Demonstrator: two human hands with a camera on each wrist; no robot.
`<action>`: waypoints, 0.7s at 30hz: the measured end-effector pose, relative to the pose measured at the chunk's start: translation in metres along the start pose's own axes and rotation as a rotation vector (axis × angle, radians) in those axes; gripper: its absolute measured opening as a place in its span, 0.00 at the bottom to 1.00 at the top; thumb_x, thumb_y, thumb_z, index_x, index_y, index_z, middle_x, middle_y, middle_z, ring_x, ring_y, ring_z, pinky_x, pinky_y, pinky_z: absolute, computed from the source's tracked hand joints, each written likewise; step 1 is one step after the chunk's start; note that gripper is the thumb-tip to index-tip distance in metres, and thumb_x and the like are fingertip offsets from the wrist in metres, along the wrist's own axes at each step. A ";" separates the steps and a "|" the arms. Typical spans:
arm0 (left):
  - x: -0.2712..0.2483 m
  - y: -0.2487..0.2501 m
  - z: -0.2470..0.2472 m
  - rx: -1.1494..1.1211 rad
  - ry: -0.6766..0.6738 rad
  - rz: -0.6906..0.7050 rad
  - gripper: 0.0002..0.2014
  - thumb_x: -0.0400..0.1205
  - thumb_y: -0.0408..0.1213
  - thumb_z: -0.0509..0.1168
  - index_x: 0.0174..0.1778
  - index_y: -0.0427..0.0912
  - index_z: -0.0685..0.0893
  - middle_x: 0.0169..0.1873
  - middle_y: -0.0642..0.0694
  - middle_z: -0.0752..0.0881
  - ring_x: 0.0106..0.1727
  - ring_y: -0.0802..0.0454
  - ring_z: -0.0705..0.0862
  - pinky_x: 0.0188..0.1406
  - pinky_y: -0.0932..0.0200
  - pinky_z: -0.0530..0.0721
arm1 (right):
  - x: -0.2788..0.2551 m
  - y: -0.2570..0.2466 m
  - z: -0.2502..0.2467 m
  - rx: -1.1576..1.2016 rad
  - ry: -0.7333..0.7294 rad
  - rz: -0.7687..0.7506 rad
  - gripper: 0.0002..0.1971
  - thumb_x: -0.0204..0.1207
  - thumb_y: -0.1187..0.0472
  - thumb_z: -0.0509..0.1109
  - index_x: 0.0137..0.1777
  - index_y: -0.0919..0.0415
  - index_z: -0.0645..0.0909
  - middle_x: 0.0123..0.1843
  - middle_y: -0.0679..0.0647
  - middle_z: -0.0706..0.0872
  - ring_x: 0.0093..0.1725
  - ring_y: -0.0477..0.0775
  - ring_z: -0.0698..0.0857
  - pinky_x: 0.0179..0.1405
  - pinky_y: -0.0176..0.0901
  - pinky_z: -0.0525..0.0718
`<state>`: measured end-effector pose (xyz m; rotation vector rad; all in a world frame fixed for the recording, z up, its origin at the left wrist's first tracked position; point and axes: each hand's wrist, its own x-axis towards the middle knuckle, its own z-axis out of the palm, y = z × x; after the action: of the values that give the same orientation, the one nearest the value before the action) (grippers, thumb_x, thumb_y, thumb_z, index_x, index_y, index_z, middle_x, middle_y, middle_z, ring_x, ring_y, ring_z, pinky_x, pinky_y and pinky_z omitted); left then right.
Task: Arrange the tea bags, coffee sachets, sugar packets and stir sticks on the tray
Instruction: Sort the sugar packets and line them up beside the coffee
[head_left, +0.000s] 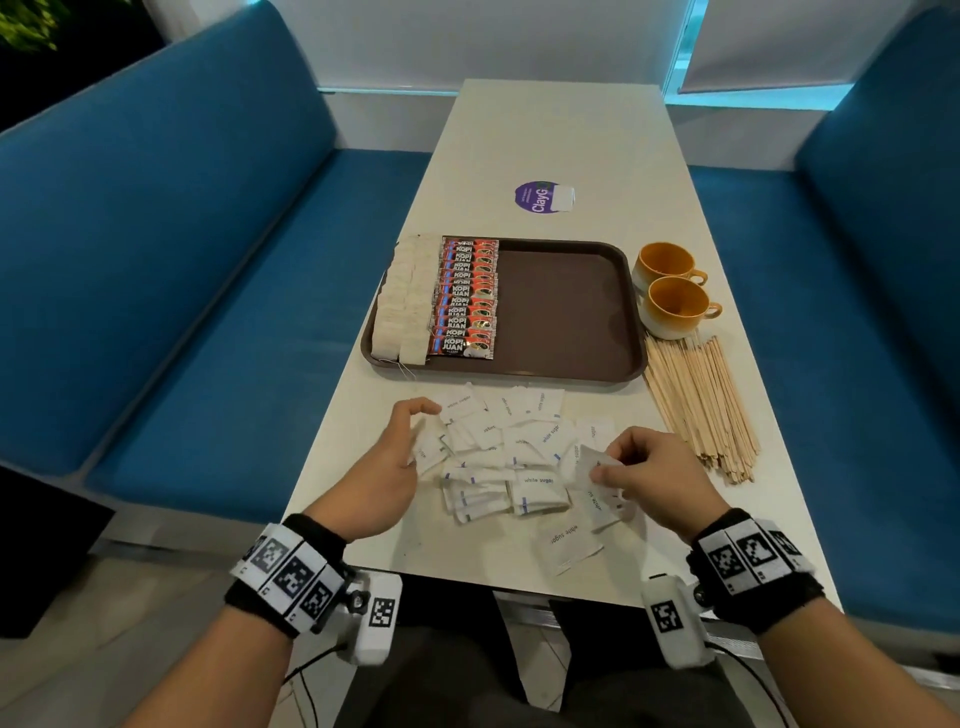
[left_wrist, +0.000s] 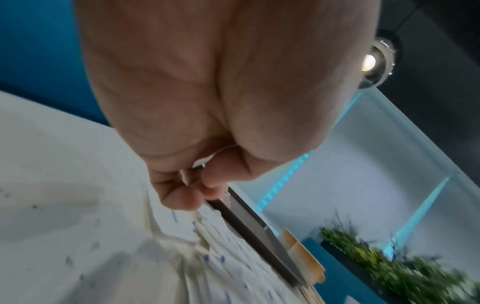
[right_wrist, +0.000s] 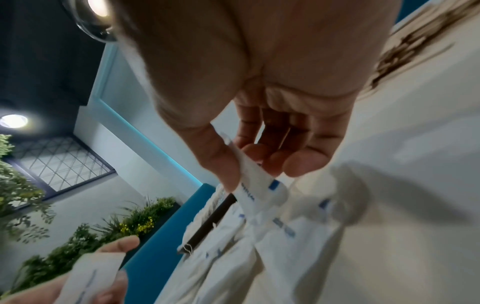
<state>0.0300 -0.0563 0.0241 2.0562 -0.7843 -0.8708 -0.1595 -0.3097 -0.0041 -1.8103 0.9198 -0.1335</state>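
Right hand (head_left: 654, 475) pinches one white paper sugar packet (right_wrist: 255, 183); left hand (head_left: 387, 470) grips another (right_wrist: 89, 273), both over loose packet pile (head_left: 511, 457) on white table (head_left: 561, 140). Wooden stir sticks (head_left: 698, 400) lie right of pile. Beyond: brown plastic tray (head_left: 566, 306) w/ white tea bags (head_left: 405, 301) & red coffee sachets (head_left: 467, 296) at its left.

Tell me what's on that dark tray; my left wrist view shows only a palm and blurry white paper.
Observer: Two rows fill the left part of the tray: tea bags, then Kopi Juan coffee sachets.
Visitor: And the other hand?
Observer: The right hand pinches a white sugar packet above the loose sugar packet pile.
Visitor: Any stir sticks?
Observer: The wooden stir sticks lie on the table, right of the tray, near two orange cups.
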 end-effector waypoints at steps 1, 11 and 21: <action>0.003 -0.003 -0.004 -0.015 0.026 -0.023 0.31 0.81 0.16 0.50 0.67 0.60 0.67 0.55 0.52 0.77 0.38 0.70 0.76 0.45 0.61 0.78 | -0.001 -0.003 -0.003 0.001 -0.004 -0.017 0.08 0.70 0.71 0.81 0.37 0.65 0.83 0.31 0.53 0.85 0.32 0.53 0.83 0.38 0.49 0.85; 0.045 -0.024 -0.009 0.291 0.211 -0.294 0.20 0.83 0.43 0.70 0.65 0.42 0.72 0.40 0.48 0.84 0.38 0.52 0.82 0.31 0.57 0.73 | 0.011 -0.038 0.004 0.357 0.091 -0.073 0.07 0.80 0.73 0.57 0.46 0.61 0.71 0.35 0.62 0.86 0.37 0.63 0.86 0.39 0.54 0.85; 0.042 -0.026 0.001 0.421 0.165 -0.296 0.25 0.77 0.49 0.78 0.65 0.46 0.76 0.60 0.48 0.72 0.48 0.49 0.79 0.48 0.56 0.76 | 0.030 -0.039 0.021 -0.007 0.043 -0.057 0.18 0.86 0.70 0.54 0.68 0.50 0.73 0.44 0.57 0.83 0.35 0.53 0.81 0.32 0.45 0.81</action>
<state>0.0599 -0.0744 -0.0112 2.6290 -0.6191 -0.7216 -0.1084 -0.3073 0.0097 -1.8469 0.8997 -0.2061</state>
